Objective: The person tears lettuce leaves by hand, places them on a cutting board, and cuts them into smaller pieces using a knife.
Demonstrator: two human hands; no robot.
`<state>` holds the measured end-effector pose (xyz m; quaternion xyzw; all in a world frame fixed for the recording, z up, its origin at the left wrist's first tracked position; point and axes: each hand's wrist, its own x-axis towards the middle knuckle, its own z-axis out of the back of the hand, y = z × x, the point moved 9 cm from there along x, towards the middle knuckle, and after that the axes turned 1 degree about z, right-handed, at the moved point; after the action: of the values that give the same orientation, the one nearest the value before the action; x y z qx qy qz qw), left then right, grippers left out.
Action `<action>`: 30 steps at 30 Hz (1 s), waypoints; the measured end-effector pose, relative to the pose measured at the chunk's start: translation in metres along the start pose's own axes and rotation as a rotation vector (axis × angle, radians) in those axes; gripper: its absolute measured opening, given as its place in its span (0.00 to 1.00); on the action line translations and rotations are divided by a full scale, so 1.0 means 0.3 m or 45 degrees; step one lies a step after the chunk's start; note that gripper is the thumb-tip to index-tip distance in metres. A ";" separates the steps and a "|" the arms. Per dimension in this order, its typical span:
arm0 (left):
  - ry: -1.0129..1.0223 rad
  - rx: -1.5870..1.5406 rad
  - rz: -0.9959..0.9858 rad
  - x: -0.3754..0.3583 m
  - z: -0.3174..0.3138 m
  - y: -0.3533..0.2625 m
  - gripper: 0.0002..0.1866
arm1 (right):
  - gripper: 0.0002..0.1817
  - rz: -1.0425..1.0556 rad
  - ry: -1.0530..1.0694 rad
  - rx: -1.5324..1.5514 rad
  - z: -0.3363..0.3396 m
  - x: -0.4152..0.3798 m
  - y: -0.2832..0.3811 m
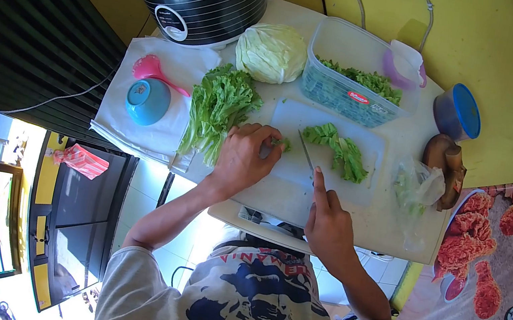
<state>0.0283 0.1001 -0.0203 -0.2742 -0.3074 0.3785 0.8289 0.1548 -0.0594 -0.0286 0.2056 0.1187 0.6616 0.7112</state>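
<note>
My right hand (pixel 331 223) is closed on a knife (pixel 306 149), its index finger stretched along the top of the blade. The blade points away from me over a white cutting board (pixel 361 185). Just right of the blade lie cut lettuce pieces (pixel 339 149). My left hand (pixel 249 153) is at the board's left edge, thumb and fingers curled together around a small green lettuce piece (pixel 283 144). Beside it on the left rests a bunch of leafy lettuce (pixel 218 106).
Behind the board stand a clear container (pixel 348 101) of greens and a cabbage (pixel 271 52). A rice cooker (pixel 207 6) is at the back left, a blue bowl (pixel 147 102) and pink spoon (pixel 161 71) left. Right are a plastic bag (pixel 416 187) and blue-lidded tub (pixel 457 112).
</note>
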 end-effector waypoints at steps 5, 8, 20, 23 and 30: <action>-0.005 -0.086 -0.001 -0.011 0.009 0.014 0.09 | 0.42 0.094 0.015 0.095 -0.012 -0.012 0.065; -0.023 -0.046 -0.017 -0.011 0.020 0.005 0.09 | 0.42 0.089 0.039 0.073 -0.037 -0.012 0.059; -0.025 -0.029 -0.046 -0.010 0.006 0.010 0.06 | 0.43 0.086 0.056 0.035 -0.064 0.042 0.058; -0.025 -0.026 -0.051 -0.007 0.013 0.015 0.06 | 0.41 0.096 0.055 0.033 -0.058 0.040 0.058; 0.022 -0.076 -0.040 -0.008 0.001 0.020 0.05 | 0.39 0.051 0.063 0.040 -0.023 0.002 0.031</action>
<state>0.0241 0.1016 -0.0250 -0.2972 -0.3159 0.3538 0.8287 0.1435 -0.0575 -0.0304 0.2026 0.1423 0.6787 0.6914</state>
